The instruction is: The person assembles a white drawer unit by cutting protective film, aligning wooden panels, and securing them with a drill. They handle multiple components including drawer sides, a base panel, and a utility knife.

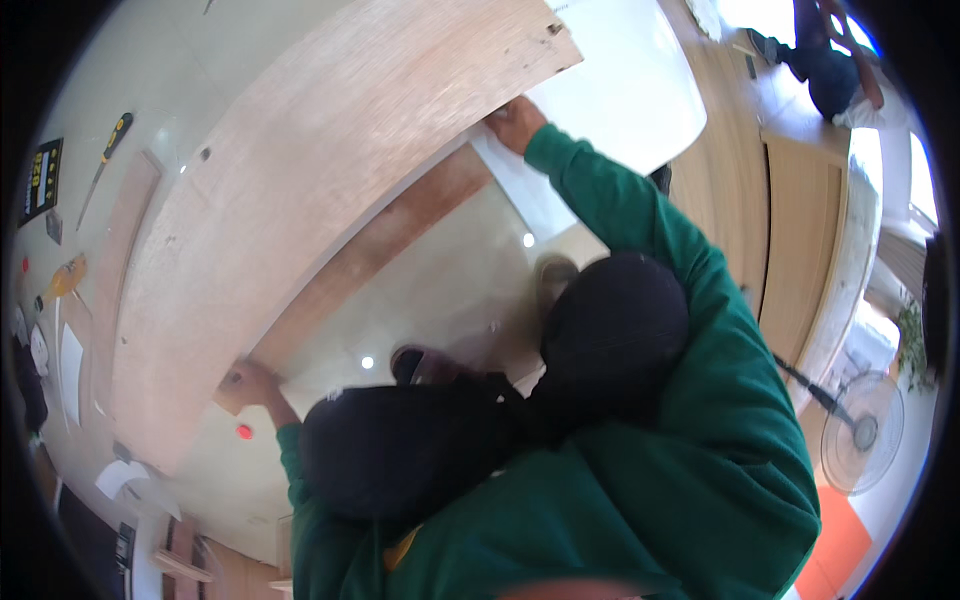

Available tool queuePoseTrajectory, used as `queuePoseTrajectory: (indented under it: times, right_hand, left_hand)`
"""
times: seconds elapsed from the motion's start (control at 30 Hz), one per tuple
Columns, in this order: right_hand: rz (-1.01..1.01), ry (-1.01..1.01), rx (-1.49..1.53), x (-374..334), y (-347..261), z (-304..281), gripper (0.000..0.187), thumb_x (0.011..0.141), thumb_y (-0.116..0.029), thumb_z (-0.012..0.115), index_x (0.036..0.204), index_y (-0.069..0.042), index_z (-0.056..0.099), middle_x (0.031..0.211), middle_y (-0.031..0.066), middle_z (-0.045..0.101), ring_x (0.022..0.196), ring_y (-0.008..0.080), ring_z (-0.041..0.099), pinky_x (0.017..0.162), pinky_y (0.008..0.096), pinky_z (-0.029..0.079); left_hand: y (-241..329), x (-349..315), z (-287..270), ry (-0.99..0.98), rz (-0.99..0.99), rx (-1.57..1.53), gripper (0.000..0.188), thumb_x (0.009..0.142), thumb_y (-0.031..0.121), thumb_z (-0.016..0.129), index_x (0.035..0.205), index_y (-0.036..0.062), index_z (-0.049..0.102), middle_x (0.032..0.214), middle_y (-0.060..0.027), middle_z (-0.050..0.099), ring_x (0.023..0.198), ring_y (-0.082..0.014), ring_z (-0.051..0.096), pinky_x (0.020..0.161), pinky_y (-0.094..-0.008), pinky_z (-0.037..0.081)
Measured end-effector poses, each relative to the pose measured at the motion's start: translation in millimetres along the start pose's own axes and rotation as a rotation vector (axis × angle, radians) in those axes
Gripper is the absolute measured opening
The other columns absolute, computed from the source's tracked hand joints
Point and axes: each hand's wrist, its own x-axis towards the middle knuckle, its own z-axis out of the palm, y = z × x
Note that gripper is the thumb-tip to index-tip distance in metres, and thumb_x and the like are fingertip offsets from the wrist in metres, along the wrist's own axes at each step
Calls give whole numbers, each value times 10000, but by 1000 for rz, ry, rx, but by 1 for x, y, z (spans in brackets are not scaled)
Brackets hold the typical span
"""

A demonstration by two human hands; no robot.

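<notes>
A long, wide pale wooden board (330,150) stretches diagonally in front of me, from the lower left to the upper middle. My right hand (518,124) is closed on its near edge close to the upper right end, with the fingertips hidden under the wood. Toward the board's lower left end, my left hand (248,388) is closed on the same near edge, slightly blurred. Behind that edge shows a reddish-brown wooden strip (380,250), lower than the board. Both arms are in green sleeves, and my bent knees are below the board.
A screwdriver (104,165) lies on the floor beyond the board, near a yellowish bottle (64,280). A red cap-like disc (244,432) lies near my left hand. A white rounded panel (630,90) is at the upper right. A fan (862,432) stands far right; another person (835,75) is at the top right.
</notes>
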Motion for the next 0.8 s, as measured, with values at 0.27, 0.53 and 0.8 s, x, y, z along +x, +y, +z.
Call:
queuePoseTrajectory:
  times: [0.27, 0.53, 0.8]
  right_hand:
    - [-144, -33, -71, -13, 28, 18, 353, 846, -103, 662, 1171, 15, 588, 1136, 190, 641, 1111, 302, 610, 924, 402, 507]
    - [-220, -132, -15, 3, 60, 27, 507, 842, -52, 655, 1321, 13, 503, 1240, 187, 594, 1135, 284, 572, 933, 389, 476]
    - [-62, -156, 127, 6, 51, 11, 540, 855, -68, 660, 1357, 15, 478, 1282, 203, 572, 1197, 317, 544, 996, 402, 443]
  left_hand:
    - [-66, 5, -9, 7, -63, -109, 434, 880, 264, 679, 1201, -9, 572, 1191, -111, 575, 1095, -236, 532, 961, -390, 426]
    - [-72, 3, -11, -98, -331, -38, 653, 870, 364, 640, 1383, -2, 468, 1402, -250, 472, 1358, -451, 337, 1141, -479, 254]
    - [-27, 2, -18, -101, -419, -17, 612, 834, 383, 674, 1358, 99, 537, 1382, -163, 530, 1343, -415, 393, 1094, -491, 328]
